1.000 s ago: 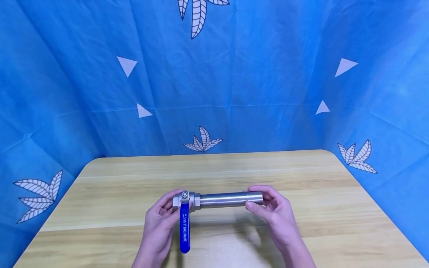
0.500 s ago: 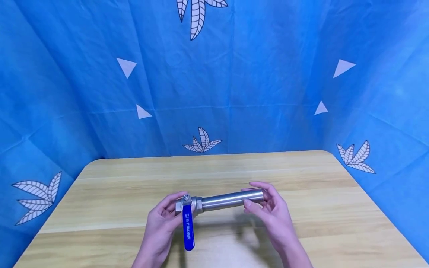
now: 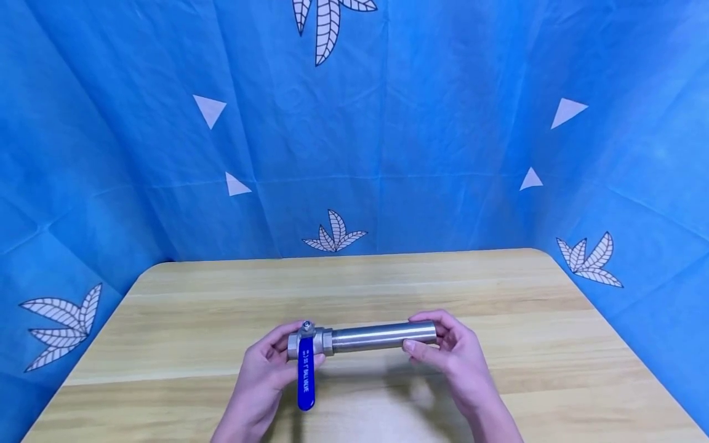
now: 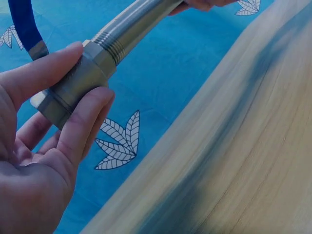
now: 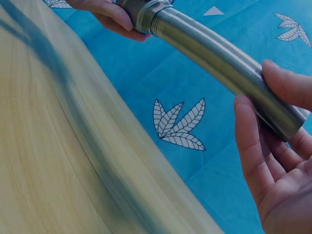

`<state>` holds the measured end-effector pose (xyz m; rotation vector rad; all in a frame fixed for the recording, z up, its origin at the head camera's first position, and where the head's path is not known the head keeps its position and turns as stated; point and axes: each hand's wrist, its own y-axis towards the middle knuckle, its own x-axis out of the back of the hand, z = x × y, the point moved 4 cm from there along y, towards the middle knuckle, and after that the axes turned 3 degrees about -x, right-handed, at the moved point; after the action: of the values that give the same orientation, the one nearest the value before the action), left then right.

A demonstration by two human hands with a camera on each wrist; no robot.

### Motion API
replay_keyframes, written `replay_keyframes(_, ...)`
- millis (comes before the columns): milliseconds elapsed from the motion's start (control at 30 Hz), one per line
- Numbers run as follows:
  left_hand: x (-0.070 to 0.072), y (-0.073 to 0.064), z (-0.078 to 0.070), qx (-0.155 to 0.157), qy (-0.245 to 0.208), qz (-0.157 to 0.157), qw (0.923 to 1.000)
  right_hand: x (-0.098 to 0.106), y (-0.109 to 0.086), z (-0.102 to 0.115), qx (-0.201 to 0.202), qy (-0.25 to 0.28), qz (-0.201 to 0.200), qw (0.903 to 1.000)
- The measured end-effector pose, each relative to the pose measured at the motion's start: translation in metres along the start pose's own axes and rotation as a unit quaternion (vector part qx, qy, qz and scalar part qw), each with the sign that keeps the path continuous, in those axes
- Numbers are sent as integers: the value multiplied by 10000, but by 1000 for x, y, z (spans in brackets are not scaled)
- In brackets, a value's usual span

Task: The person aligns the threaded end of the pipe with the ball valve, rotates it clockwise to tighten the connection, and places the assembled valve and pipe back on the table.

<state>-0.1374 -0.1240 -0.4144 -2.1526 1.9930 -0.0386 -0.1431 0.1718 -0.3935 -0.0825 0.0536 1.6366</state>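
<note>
A steel ball valve [image 3: 322,341] with a blue lever handle [image 3: 306,375] is joined to a steel pipe [image 3: 382,336], threads showing at the joint in both wrist views. My left hand [image 3: 263,369] grips the valve body [image 4: 78,80], thumb on one side and fingers on the other. At the pipe's plain free end, my right hand [image 3: 451,357] pinches the tube [image 5: 229,63] between thumb and fingers. Valve and pipe lie nearly level, held above the table, and the lever points toward me. Part of the valve's left end is hidden by my left fingers.
Below the hands spreads a light wood-grain table [image 3: 221,295] with rounded far corners; shadows of the hands and pipe fall on it. A blue curtain [image 3: 443,123] with leaf and triangle prints hangs behind and at both sides.
Half a second ago the pipe's right end was tilted up and my right fingers were looser on it; now that end is lower and the pipe is nearer level. The lever has swung slightly left.
</note>
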Motion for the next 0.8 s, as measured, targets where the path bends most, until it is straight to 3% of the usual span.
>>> replay_keyframes(400, 2, 0, -1, -32, -270, 33, 9996, -6, 1, 0, 112, 22, -195, 9997)
replay_keyframes(800, 2, -1, -2, -2, -443, -28, 9990, -6, 0, 0, -147, -34, -378, 9992)
